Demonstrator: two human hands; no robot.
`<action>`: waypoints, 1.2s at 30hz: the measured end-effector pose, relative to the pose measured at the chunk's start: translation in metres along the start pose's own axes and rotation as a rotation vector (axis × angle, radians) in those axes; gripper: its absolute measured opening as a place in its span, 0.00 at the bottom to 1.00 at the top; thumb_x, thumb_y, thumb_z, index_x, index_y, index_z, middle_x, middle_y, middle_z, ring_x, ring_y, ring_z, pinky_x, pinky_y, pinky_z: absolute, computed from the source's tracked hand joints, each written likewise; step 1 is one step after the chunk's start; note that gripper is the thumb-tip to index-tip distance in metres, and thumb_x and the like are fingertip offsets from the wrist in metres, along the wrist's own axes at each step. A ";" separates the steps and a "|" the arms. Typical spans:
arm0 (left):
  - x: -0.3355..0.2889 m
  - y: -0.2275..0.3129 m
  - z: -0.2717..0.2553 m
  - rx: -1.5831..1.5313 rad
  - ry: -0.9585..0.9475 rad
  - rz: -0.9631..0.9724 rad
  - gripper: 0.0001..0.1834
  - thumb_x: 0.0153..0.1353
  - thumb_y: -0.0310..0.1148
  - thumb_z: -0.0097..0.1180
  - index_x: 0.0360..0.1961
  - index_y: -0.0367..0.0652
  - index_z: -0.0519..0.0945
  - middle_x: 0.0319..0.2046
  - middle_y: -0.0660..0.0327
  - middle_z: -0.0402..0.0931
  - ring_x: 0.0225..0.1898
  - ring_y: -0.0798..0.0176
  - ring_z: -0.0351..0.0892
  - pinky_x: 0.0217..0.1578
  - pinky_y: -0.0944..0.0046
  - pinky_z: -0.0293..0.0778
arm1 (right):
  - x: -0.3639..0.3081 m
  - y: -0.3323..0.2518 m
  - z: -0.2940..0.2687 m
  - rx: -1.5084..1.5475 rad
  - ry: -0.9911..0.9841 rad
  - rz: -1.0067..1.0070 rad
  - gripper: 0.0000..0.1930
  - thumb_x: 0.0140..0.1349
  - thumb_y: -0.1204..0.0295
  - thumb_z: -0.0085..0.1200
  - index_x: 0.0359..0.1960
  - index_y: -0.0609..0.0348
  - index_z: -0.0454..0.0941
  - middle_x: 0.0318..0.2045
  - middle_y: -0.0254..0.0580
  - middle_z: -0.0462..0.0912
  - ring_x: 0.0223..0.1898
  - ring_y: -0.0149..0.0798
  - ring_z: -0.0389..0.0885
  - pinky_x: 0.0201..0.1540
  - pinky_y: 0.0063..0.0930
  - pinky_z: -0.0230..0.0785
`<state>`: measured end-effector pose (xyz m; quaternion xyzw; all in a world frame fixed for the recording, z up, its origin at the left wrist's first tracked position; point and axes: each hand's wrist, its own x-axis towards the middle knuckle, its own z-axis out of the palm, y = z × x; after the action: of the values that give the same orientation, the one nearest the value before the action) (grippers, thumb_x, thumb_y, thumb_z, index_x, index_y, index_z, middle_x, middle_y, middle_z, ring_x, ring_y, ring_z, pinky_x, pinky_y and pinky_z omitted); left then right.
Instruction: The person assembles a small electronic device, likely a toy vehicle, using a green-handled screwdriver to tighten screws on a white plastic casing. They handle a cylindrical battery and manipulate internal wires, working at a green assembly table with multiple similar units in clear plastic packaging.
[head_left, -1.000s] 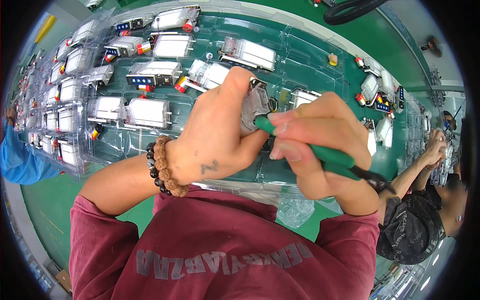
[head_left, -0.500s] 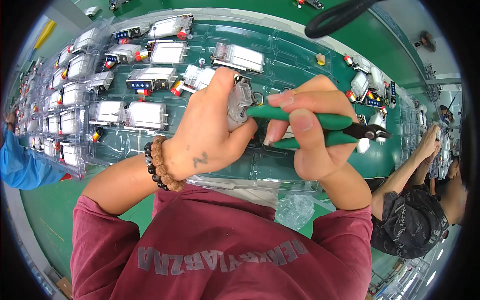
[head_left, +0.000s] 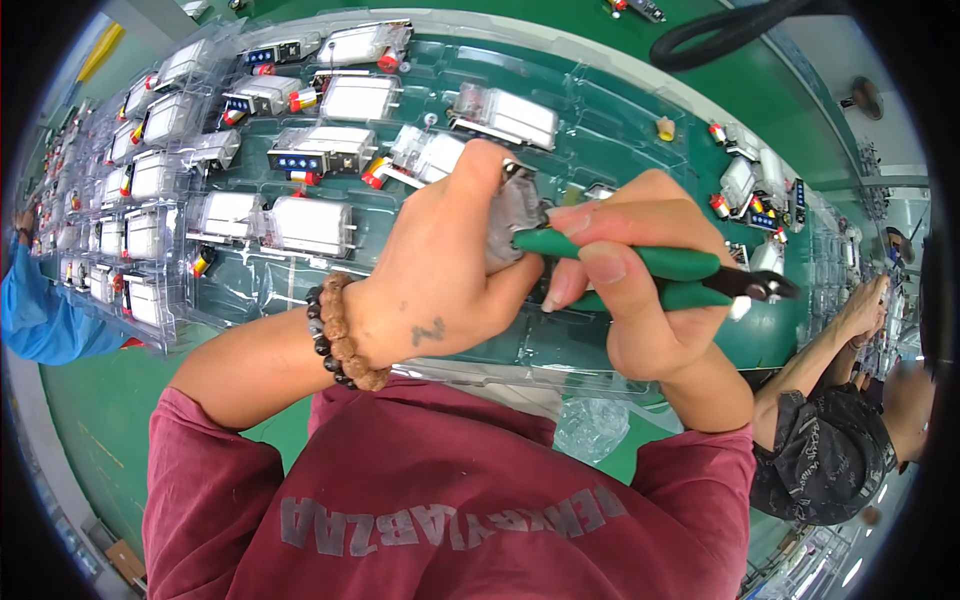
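Observation:
My left hand (head_left: 430,265), with a beaded bracelet at the wrist, is closed around a small device with a clear plastic housing (head_left: 512,215). Its fingers hide most of the device's body. In my right hand (head_left: 640,325) is a pair of side cutters (head_left: 680,263) with green handles, held back to front. The dark jaws (head_left: 765,287) point right, away from the device. One handle's tip meets the clear housing, near a small dark part that is blurred. Both hands are close together above the clear plastic trays.
Clear trays (head_left: 590,120) with several white-bodied devices (head_left: 360,98) cover the green table. A tan piece (head_left: 665,128) lies at the far right of the middle. A black strap loop (head_left: 710,45) hangs above. Co-workers sit left, in a blue sleeve (head_left: 50,310), and right, in a black shirt (head_left: 825,450).
The whole view has shifted, so the trays and hands appear farther right. Both hands keep their grips, and the handle tip stays at the clear housing.

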<state>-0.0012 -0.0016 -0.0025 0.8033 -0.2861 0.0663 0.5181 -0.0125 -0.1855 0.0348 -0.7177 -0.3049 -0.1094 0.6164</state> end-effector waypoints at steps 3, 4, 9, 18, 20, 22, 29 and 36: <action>0.003 0.001 0.000 -0.016 -0.018 -0.053 0.29 0.47 0.24 0.59 0.49 0.33 0.60 0.28 0.42 0.73 0.30 0.33 0.74 0.29 0.45 0.69 | 0.002 0.000 -0.002 -0.073 -0.047 -0.030 0.05 0.61 0.80 0.51 0.37 0.67 0.77 0.30 0.47 0.81 0.21 0.32 0.78 0.30 0.25 0.72; 0.002 0.001 -0.002 -0.001 -0.027 -0.074 0.29 0.47 0.24 0.59 0.49 0.33 0.60 0.28 0.42 0.73 0.30 0.33 0.74 0.29 0.45 0.69 | 0.002 0.000 0.003 -0.083 -0.006 -0.038 0.05 0.57 0.82 0.55 0.36 0.66 0.79 0.28 0.44 0.83 0.22 0.32 0.78 0.28 0.25 0.70; 0.006 0.004 0.002 -0.041 -0.005 -0.049 0.27 0.47 0.24 0.58 0.48 0.32 0.60 0.27 0.42 0.72 0.31 0.33 0.74 0.30 0.45 0.69 | 0.001 0.010 -0.001 0.028 0.051 -0.121 0.04 0.60 0.80 0.52 0.37 0.66 0.77 0.31 0.48 0.81 0.21 0.32 0.77 0.25 0.25 0.72; 0.005 0.006 -0.001 -0.037 -0.003 -0.038 0.29 0.47 0.23 0.57 0.52 0.33 0.62 0.31 0.42 0.73 0.33 0.33 0.74 0.33 0.47 0.71 | -0.002 0.007 -0.006 0.179 0.015 0.009 0.08 0.70 0.72 0.44 0.41 0.66 0.71 0.34 0.52 0.75 0.17 0.32 0.75 0.20 0.25 0.74; 0.005 0.005 0.000 -0.032 -0.009 -0.045 0.29 0.47 0.23 0.57 0.52 0.33 0.62 0.31 0.42 0.73 0.33 0.32 0.74 0.33 0.47 0.71 | -0.003 0.009 -0.005 0.174 0.012 -0.003 0.08 0.69 0.72 0.45 0.41 0.66 0.71 0.34 0.52 0.75 0.17 0.32 0.75 0.20 0.25 0.74; 0.004 0.005 0.000 -0.028 -0.011 -0.051 0.30 0.46 0.23 0.57 0.52 0.33 0.62 0.31 0.42 0.73 0.33 0.33 0.74 0.33 0.47 0.71 | -0.002 0.010 -0.004 0.183 -0.002 -0.022 0.08 0.69 0.72 0.45 0.41 0.66 0.72 0.34 0.52 0.75 0.18 0.32 0.76 0.20 0.25 0.73; 0.005 0.007 0.000 -0.024 -0.021 -0.085 0.30 0.46 0.23 0.58 0.51 0.33 0.61 0.29 0.42 0.73 0.31 0.33 0.74 0.30 0.45 0.70 | 0.003 0.004 -0.007 -0.001 -0.086 -0.039 0.06 0.65 0.77 0.48 0.40 0.67 0.75 0.27 0.47 0.76 0.20 0.32 0.77 0.27 0.25 0.73; 0.006 0.004 0.005 0.039 0.002 -0.044 0.28 0.47 0.23 0.58 0.48 0.33 0.60 0.26 0.42 0.73 0.29 0.32 0.74 0.28 0.45 0.69 | 0.001 0.003 0.000 0.000 0.130 -0.179 0.07 0.53 0.84 0.58 0.35 0.66 0.80 0.28 0.43 0.83 0.24 0.31 0.78 0.26 0.22 0.69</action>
<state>0.0012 -0.0097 0.0008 0.8194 -0.2662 0.0614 0.5039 -0.0097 -0.1854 0.0329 -0.6790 -0.3273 -0.2105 0.6225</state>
